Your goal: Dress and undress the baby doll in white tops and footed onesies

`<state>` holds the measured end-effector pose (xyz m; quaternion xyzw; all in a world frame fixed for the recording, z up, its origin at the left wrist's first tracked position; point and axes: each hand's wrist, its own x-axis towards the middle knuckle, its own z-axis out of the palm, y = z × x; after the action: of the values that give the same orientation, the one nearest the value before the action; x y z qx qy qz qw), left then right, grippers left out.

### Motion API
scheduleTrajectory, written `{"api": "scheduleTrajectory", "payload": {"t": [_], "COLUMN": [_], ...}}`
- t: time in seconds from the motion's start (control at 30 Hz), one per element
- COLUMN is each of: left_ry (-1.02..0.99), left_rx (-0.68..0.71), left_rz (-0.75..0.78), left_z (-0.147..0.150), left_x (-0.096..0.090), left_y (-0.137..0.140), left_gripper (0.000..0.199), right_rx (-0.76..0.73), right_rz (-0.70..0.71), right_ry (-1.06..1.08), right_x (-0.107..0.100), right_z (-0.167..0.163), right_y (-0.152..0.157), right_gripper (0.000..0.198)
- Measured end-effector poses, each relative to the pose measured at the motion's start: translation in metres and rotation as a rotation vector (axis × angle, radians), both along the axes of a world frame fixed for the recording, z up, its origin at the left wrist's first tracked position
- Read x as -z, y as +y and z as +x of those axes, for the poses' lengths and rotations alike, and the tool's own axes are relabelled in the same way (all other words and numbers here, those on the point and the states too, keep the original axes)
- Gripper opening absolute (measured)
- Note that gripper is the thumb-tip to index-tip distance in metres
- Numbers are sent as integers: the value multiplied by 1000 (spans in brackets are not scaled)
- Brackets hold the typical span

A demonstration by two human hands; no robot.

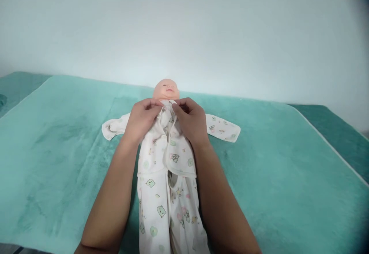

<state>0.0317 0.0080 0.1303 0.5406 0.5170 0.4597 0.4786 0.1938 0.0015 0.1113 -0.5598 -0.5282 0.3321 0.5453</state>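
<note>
A baby doll (166, 89) lies on its back, its head at the far end. It wears a white baby jacket (150, 154) printed with small animals, its sleeves spread out to both sides. Below the jacket's hem are white printed pants (154, 211). My left hand (144, 117) pinches the jacket's left front edge just under the doll's chin. Opposite it, my right hand (190, 117) pinches the right front edge near the collar. The two edges come close at the neck and part slightly lower down. Fingers hide part of the collar.
A teal plush cloth (268, 177) covers the surface under the doll. Darker green cloth (340, 138) shows past its right edge and at the far left. Behind the doll's head rises a pale wall (184, 27).
</note>
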Motion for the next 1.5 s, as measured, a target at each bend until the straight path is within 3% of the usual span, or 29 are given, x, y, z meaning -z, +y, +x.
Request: {"api": "scheduleTrajectory", "payload": {"t": [0.1,0.27,0.37,0.6,0.83,1.07,1.5], "left_ry": [-95,200,304,154,56,-12,99], "left_rx": [43,-232,-133,-45,-230,-65,4], "left_rz": [-1,292,288,117,420,210,366], "left_z": [1,6,7,4,9,10,10], "left_x": [-1,15,23,24,27,28,33], "left_y": [-1,10,16,17,18,19,20], "left_gripper": [10,20,30,16,13,14,19], "right_rx": [2,-12,-35,-95,-93,-81,-147], "right_rz": [0,12,7,54,77,43,316], "right_ry": [17,20,-9,-74,-20,103,-214], "right_x": [2,5,5,6,7,10,16], "right_z": [0,-1,-2,-1,0,4,2], "right_y": [1,1,0,-1,1,4,4], "right_gripper": [13,13,14,13,10,13,8]}}
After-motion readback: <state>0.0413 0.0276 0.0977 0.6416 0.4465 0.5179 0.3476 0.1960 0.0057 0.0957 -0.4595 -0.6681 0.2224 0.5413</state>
